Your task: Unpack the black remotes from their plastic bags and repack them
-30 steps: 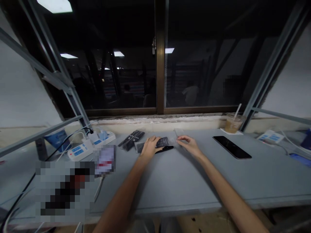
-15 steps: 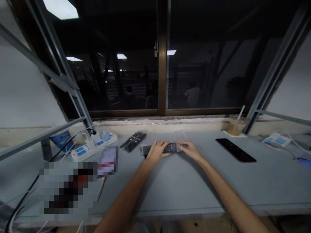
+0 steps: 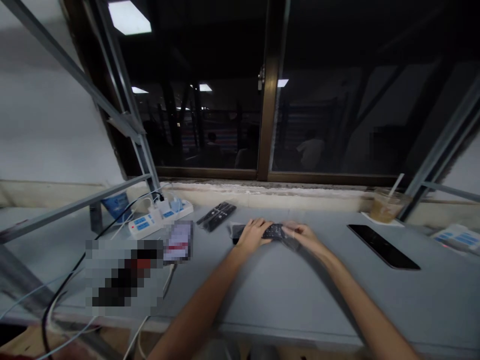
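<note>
A black remote control with light buttons lies on the grey table, in clear plastic film. My left hand is closed over its left part, pressing it to the tabletop, with the fingers on the far side and the thumb near. At its right end, my right hand pinches the clear plastic wrapper; blur partly hides the fingertips. To the left, near the window ledge, rests a second wrapped item, dark with light round marks, untouched by either hand.
A black phone and an iced drink cup stand to the right. On the left are a white power strip with plugs and cables, a light-coloured phone and a metal frame post. The window ledge borders the back.
The camera view has swung, so everything sits further right in it. Film that stuck up behind my right hand now shows at its near side. My left hand keeps its hold.
</note>
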